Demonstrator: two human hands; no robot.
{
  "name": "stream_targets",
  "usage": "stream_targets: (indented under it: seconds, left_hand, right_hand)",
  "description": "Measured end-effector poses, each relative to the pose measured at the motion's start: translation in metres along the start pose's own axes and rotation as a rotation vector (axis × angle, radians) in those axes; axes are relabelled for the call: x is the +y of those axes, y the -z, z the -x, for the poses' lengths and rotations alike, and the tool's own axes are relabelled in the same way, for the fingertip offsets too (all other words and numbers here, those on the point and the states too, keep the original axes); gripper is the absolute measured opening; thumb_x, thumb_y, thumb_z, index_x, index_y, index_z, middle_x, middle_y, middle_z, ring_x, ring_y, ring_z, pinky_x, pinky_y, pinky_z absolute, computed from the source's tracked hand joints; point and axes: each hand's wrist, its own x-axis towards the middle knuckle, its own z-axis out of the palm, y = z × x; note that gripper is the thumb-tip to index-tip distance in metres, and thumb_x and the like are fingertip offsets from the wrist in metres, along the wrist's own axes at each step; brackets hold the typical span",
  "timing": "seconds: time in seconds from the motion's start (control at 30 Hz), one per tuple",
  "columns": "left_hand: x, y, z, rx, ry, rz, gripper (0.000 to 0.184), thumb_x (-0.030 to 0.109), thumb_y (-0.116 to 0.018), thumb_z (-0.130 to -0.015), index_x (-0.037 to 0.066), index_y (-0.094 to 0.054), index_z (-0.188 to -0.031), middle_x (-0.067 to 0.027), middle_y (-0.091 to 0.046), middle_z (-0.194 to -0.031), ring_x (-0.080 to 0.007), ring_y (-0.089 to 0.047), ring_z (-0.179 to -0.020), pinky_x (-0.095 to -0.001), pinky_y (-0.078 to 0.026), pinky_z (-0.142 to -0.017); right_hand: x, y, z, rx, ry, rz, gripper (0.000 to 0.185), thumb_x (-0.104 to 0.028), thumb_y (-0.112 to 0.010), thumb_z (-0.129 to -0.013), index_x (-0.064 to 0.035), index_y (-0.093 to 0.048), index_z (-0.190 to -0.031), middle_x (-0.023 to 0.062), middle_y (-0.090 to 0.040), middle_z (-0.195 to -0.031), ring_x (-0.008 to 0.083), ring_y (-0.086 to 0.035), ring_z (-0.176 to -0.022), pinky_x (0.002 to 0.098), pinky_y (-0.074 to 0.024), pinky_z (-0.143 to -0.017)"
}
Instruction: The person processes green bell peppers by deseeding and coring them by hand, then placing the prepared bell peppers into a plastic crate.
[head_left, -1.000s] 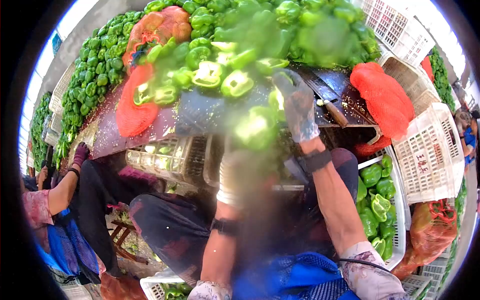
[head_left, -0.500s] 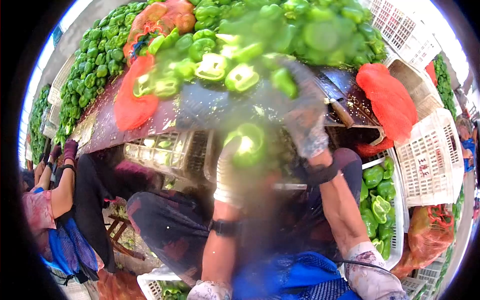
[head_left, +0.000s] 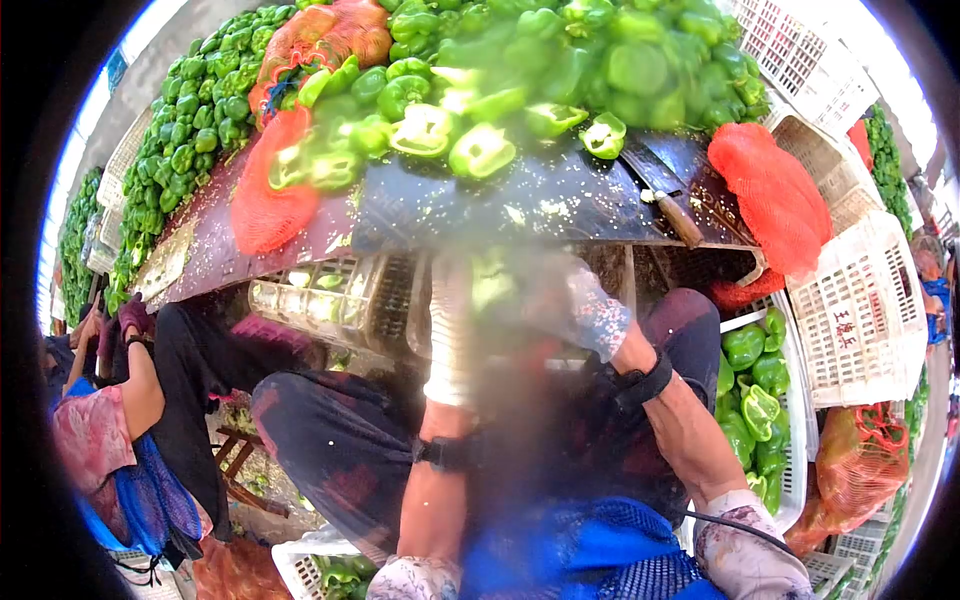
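In front of my lap, my gloved left hand [head_left: 449, 325] is wrapped round a green bell pepper [head_left: 490, 278], partly lost behind a blurry smear in the middle of the view. Close on the pepper's right is my right hand [head_left: 596, 308], in a patterned glove. Its fingers are smeared, so I cannot tell whether they touch the pepper. Beyond both hands, cut pepper halves [head_left: 482, 151] lie on the dark tabletop [head_left: 430, 212]. Another cut pepper piece [head_left: 604, 135] rests near a knife [head_left: 678, 218] with a wooden handle.
Green peppers [head_left: 560, 50] are heaped across the back. Red mesh bags [head_left: 770, 200] lie at both sides. A crate of peppers [head_left: 795, 470] stands by my right leg, below a white crate [head_left: 860, 310]. Under the table is another crate [head_left: 320, 300]. A co-worker [head_left: 110, 420] sits at left.
My right hand has drawn back from the tabletop towards the left hand. A cut pepper piece now lies by the knife, where my right hand was. The co-worker's arms have shifted slightly.
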Motion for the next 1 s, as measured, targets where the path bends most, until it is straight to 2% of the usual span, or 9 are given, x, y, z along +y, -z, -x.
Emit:
stream_targets:
  seconds: [0.13, 0.17, 0.23, 0.43, 0.53, 0.63, 0.73, 0.87, 1.0]
  left_hand:
    - [-0.023, 0.018, -0.009, -0.013, -0.140, -0.297, 0.046, 0.044, -0.051, -0.093, 0.009, -0.050, -0.122, -0.0056, -0.055, -0.112, -0.0170, -0.056, -0.101, -0.0310, -0.048, -0.087]
    - [-0.013, 0.011, -0.003, -0.042, -0.018, -0.143, 0.046, 0.044, -0.051, -0.093, 0.008, -0.050, -0.122, -0.0055, -0.056, -0.111, -0.0168, -0.056, -0.101, -0.0305, -0.049, -0.086]
    - [0.007, -0.002, 0.009, -0.043, 0.235, 0.167, 0.047, 0.045, -0.052, -0.093, 0.007, -0.051, -0.120, -0.0054, -0.058, -0.108, -0.0164, -0.057, -0.100, -0.0295, -0.050, -0.085]
    - [0.008, 0.001, 0.009, -0.088, 0.123, 0.181, 0.042, 0.041, -0.052, -0.093, 0.008, -0.052, -0.120, -0.0059, -0.058, -0.106, -0.0163, -0.058, -0.101, -0.0290, -0.050, -0.086]
    - [0.011, 0.009, 0.008, -0.146, -0.158, -0.350, 0.041, 0.038, -0.053, -0.094, 0.008, -0.051, -0.122, -0.0060, -0.055, -0.112, -0.0168, -0.057, -0.100, -0.0298, -0.051, -0.086]
    - [0.007, 0.024, 0.004, -0.098, 0.195, 0.049, 0.043, 0.038, -0.053, -0.094, 0.006, -0.050, -0.123, -0.0059, -0.054, -0.113, -0.0170, -0.057, -0.100, -0.0302, -0.051, -0.086]
    - [-0.003, 0.029, 0.002, -0.145, 0.239, 0.043, 0.044, 0.039, -0.054, -0.093, 0.007, -0.051, -0.122, -0.0061, -0.056, -0.111, -0.0165, -0.058, -0.098, -0.0304, -0.052, -0.084]
    - [-0.001, 0.021, 0.002, -0.172, 0.196, -0.019, 0.039, 0.035, -0.055, -0.092, 0.007, -0.054, -0.119, -0.0061, -0.056, -0.110, -0.0163, -0.059, -0.096, -0.0305, -0.053, -0.083]
    - [0.007, 0.015, 0.002, -0.119, 0.187, -0.067, 0.039, 0.036, -0.054, -0.093, 0.007, -0.054, -0.118, -0.0054, -0.056, -0.108, -0.0153, -0.058, -0.097, -0.0298, -0.054, -0.082]
  right_hand:
    - [0.024, -0.030, 0.015, 0.169, 0.118, -0.483, 0.042, -0.027, -0.062, -0.087, 0.0000, -0.057, -0.119, 0.0147, -0.064, -0.099, 0.0253, -0.063, -0.088, 0.0340, -0.0514, -0.073]
    - [0.022, -0.031, 0.017, 0.191, 0.131, -0.530, 0.041, -0.025, -0.063, -0.087, 0.0001, -0.057, -0.118, 0.0144, -0.065, -0.098, 0.0250, -0.063, -0.088, 0.0339, -0.0514, -0.073]
    - [-0.001, -0.013, 0.017, 0.129, 0.096, -0.332, 0.038, -0.022, -0.064, -0.086, -0.0003, -0.059, -0.116, 0.0140, -0.065, -0.097, 0.0248, -0.063, -0.088, 0.0337, -0.0508, -0.075]
    - [-0.033, -0.004, 0.015, 0.195, 0.266, 0.028, 0.037, -0.023, -0.069, -0.082, -0.0008, -0.061, -0.111, 0.0142, -0.064, -0.097, 0.0257, -0.062, -0.087, 0.0343, -0.0502, -0.077]
    - [-0.021, -0.016, 0.014, 0.244, 0.168, -0.150, 0.040, -0.026, -0.072, -0.079, -0.0002, -0.061, -0.108, 0.0139, -0.063, -0.093, 0.0250, -0.061, -0.083, 0.0354, -0.0502, -0.073]
    - [-0.024, -0.008, 0.012, 0.022, -0.096, -0.430, 0.040, -0.027, -0.073, -0.078, 0.0002, -0.062, -0.106, 0.0131, -0.063, -0.092, 0.0210, -0.060, -0.082, 0.0337, -0.0501, -0.071]
    - [-0.023, 0.009, 0.017, -0.140, -0.222, -0.930, 0.043, -0.027, -0.075, -0.078, 0.0016, -0.060, -0.107, 0.0112, -0.063, -0.092, 0.0169, -0.060, -0.083, 0.0301, -0.0504, -0.069]
    - [-0.014, -0.012, 0.020, -0.071, 0.061, -0.224, 0.043, -0.020, -0.074, -0.079, 0.0036, -0.058, -0.111, 0.0088, -0.064, -0.094, 0.0148, -0.062, -0.086, 0.0272, -0.0515, -0.070]
    - [-0.026, -0.015, 0.023, 0.077, -0.062, -0.609, 0.037, -0.013, -0.070, -0.081, 0.0037, -0.058, -0.112, 0.0093, -0.064, -0.094, 0.0156, -0.063, -0.086, 0.0291, -0.0530, -0.073]
